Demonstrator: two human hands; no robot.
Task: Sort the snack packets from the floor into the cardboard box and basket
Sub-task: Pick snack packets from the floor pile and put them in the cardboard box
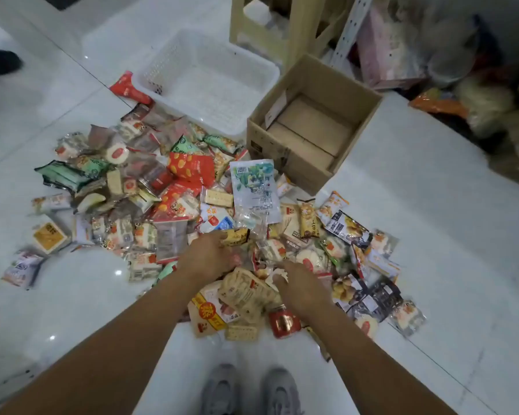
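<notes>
A: Grips?
B: Left grip [210, 254] + right grip [301, 287] both down in snack packets [192, 167], fingertips buried; hold unclear, blur.
A: Bins?
B: 2, empty: basket [162, 64] + cardboard box [282, 158] just beyond grips, for short drops.

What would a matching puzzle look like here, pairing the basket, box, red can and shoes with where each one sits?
Things:
1. white plastic basket
2. cardboard box
3. red can
4. grey shoes

Places:
A. bottom of the view, nearer than the packet pile
B. near edge of the pile, beside the right hand
C. beyond the pile, left of the box
D. beyond the pile, right of the basket

Pairs: 1-C, 2-D, 3-B, 4-A
</notes>
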